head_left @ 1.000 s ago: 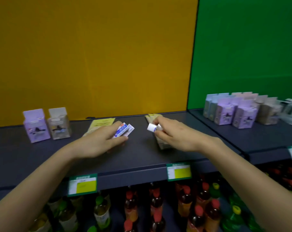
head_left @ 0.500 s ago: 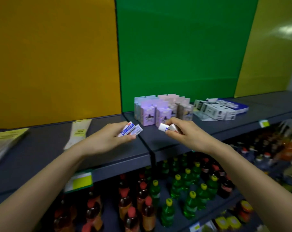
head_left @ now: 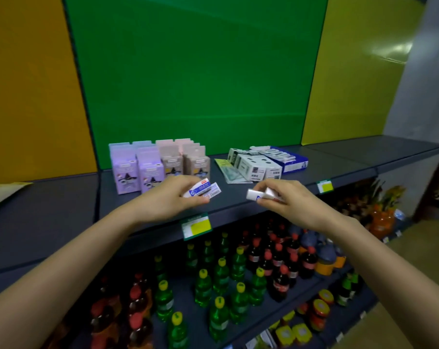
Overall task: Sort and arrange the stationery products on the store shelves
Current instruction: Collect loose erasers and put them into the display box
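1. The left hand (head_left: 168, 197) hovers above the front edge of the dark shelf (head_left: 62, 210). Its fingers are curled, and the thumb and fingertips pinch two small blue-and-white packs (head_left: 202, 190), fanned one over the other with their printed faces up.
2. The right hand (head_left: 286, 200) is near it to the right, also over the shelf's front edge — its fingers are curled round two small white packs (head_left: 260, 193) whose ends point toward the left hand. The two hands do not touch.
3. Behind the left hand, a cluster of purple and beige boxes (head_left: 148, 165) stands upright in rows on the shelf, in front of the green back panel (head_left: 193, 71).
4. Right of that cluster, white boxes (head_left: 253, 163) lie side by side, with a blue box (head_left: 291, 159) just beside them on the right. Flat printed packets (head_left: 228, 170) poke out from under the white boxes.
5. A yellow-green price tag (head_left: 197, 226) hangs on the shelf's front lip below the left hand — beneath it, the lower shelf carries green bottles (head_left: 221, 275) with yellow caps and dark bottles (head_left: 278, 263) with red caps
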